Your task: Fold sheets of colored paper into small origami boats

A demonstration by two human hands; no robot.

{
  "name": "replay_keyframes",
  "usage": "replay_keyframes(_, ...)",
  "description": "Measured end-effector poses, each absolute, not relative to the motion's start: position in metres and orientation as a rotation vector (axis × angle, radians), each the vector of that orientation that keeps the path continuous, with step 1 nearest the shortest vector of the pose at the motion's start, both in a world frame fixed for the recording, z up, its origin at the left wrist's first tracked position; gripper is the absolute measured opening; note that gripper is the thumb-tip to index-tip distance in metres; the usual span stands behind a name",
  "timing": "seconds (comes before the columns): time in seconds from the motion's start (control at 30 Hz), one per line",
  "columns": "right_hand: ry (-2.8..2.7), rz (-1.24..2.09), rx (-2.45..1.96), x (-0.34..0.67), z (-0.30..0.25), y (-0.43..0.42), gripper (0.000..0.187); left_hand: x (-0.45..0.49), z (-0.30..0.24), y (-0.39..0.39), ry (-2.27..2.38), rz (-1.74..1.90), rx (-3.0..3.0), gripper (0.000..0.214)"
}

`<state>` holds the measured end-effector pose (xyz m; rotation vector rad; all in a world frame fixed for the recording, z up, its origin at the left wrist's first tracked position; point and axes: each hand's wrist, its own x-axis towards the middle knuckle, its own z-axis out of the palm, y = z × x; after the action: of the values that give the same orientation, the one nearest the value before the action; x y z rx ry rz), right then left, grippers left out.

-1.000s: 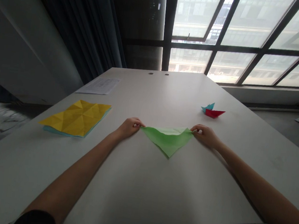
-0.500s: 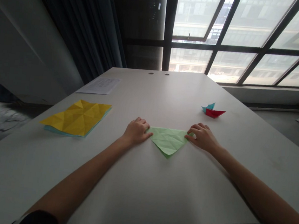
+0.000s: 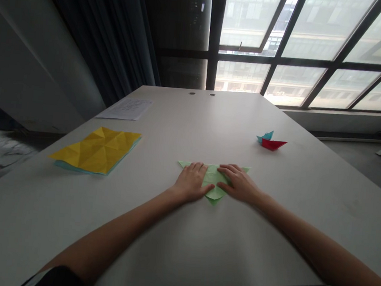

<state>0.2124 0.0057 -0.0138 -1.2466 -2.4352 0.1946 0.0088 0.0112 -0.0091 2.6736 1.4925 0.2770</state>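
A light green sheet of paper [image 3: 212, 175], folded into a triangle, lies flat on the white table [image 3: 180, 245] with its point toward me. Across its left half lies my left hand [image 3: 193, 181], fingers stretched out and thumb reaching to the paper's middle. My right hand [image 3: 238, 182] rests flat on the right half, its fingers apart and directed inward. Both hands touch the paper from above and cover part of it. The two side corners stick out beyond the fingers.
Creased yellow paper [image 3: 100, 150] lies over light blue paper [image 3: 76, 168] on the left. Behind it is a printed sheet [image 3: 126, 109]. A red folded paper boat [image 3: 273, 144] and a blue one [image 3: 265, 136] sit at the right.
Both hands have let go of the paper's side corners and moved inward onto its middle. Their fingers have straightened and now lie flat on it.
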Motion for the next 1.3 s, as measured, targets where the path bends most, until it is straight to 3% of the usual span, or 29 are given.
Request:
replay_keyframes(0.17, -2.609, 0.263, -1.175, 0.212, -0.019, 0.006, 0.054, 0.008, -0.018, 0.010, 1.412, 0.038, 2.645, 0.091)
replay_keyframes(0.33, -2.728, 0.305, -1.163, 0.213, -0.017, 0.005, 0.078, 0.008, -0.016, 0.012, 1.365, -0.068, 2.646, 0.114)
replay_keyframes(0.47, -2.749, 0.328, -1.145, 0.215, -0.015, 0.005, 0.091, 0.008, -0.016, 0.013, 1.336, -0.103, 2.637, 0.119)
replay_keyframes(0.9, -2.750, 0.333, -1.248, 0.220, -0.019, 0.006, 0.090, 0.000, -0.012, 0.022, 1.251, -0.118, 2.667, 0.117)
replay_keyframes(1.3, -2.744, 0.401, -1.510, 0.250, -0.017, 0.005, 0.092, -0.026, -0.001, 0.022, 1.469, -0.320, 2.445, 0.122)
